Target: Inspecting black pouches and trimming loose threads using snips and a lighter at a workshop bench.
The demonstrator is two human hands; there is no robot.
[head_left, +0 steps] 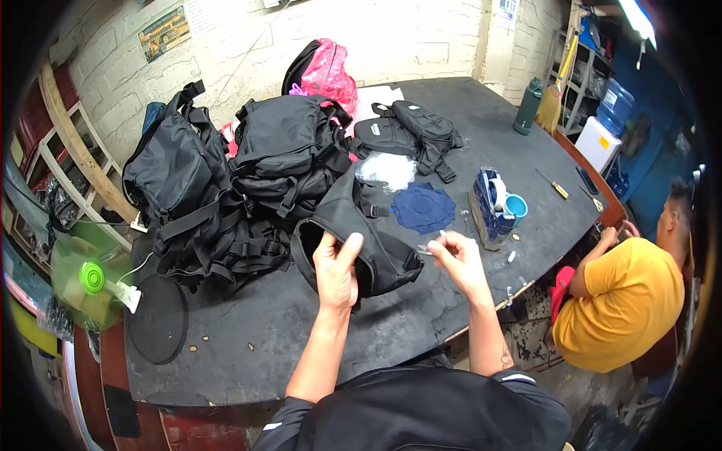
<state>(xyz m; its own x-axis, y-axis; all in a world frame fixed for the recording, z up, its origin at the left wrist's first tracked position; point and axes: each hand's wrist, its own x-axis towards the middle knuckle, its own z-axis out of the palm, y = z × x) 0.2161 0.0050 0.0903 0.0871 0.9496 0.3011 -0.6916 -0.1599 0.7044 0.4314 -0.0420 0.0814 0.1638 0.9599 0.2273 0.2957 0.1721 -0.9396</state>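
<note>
My left hand (336,267) grips a black fabric bag (380,259) by the edge of its opening, thumb on the near side and the other fingers partly hidden by the cloth. The bag is lifted a little above the table, its narrow end pointing right. Beside that end, my right hand (457,259) is closed in a pinch around a small, pale, shiny thing (425,249), too small to name. A black buckle (374,212) on a strap shows just behind the bag.
Black backpacks (289,143) and tangled straps crowd the table's (248,376) left. Dark blue cloth pieces (423,208), a tool caddy (489,210), a blue cup (516,206), a screwdriver (558,188) and a green bottle (528,107) lie farther right. A fan (92,278) spins left; a person in yellow (624,304) sits right.
</note>
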